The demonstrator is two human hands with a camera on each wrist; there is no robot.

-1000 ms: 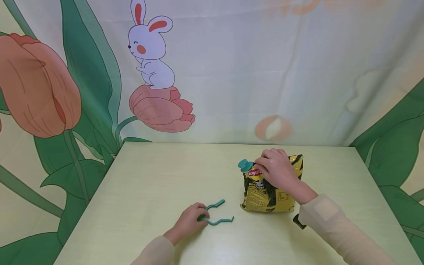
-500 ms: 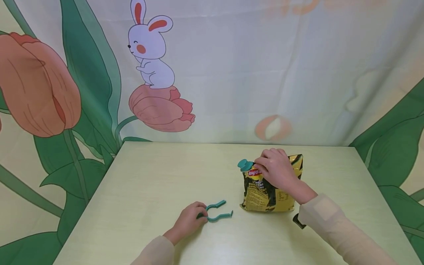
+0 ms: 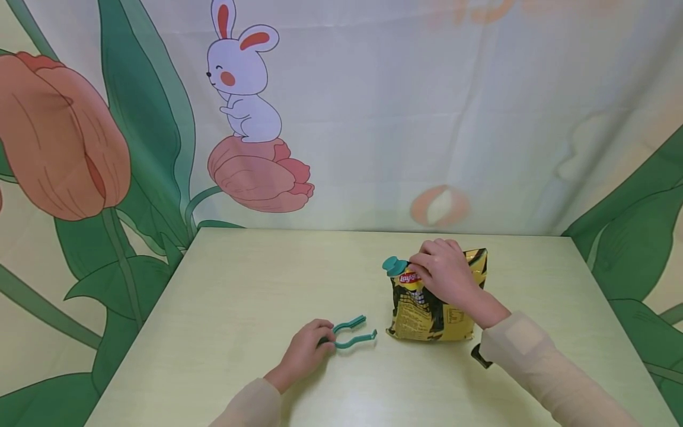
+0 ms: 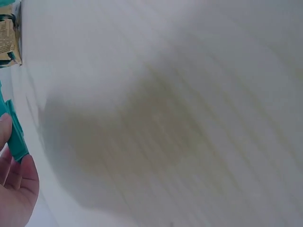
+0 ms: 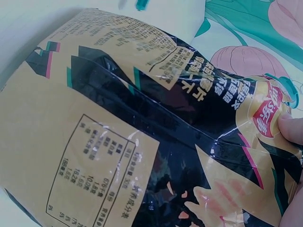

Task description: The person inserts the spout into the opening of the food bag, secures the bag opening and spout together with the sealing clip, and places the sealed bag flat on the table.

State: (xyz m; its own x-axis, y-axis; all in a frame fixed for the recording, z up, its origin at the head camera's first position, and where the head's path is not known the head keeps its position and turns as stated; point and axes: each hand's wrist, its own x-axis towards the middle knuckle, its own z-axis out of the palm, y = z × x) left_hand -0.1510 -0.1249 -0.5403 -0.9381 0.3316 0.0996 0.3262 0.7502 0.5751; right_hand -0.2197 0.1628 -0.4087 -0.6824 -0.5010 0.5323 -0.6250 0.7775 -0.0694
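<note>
The green clip (image 3: pixel 356 340), arms apart and pinched in the grip of the left hand (image 3: pixel 308 347), has shifted slightly farther up the worktop (image 3: pixel 240 284), while the right hand (image 3: pixel 448 273), fingertips partly hidden, apparently clamps the standing chip bag (image 3: pixel 418 320) at its top; step judged positioning, next move calling for alignment.

Soft, even light fills the head view, leaving a pale glare on the near part of the table (image 3: pixel 368 385) and a faint, soft-edged shadow beside the left sleeve (image 3: pixel 253 404); the lettering at the top of the backdrop (image 3: pixel 373 118) looks washed out. The left wrist view is dimmer and greyish, with a broad shadow across its middle and smeared wood grain. In the right wrist view, thin highlights streak the glossy packet (image 5: pixel 175 156), and a small green shape (image 5: pixel 141 4) at the top edge is blurred.
</note>
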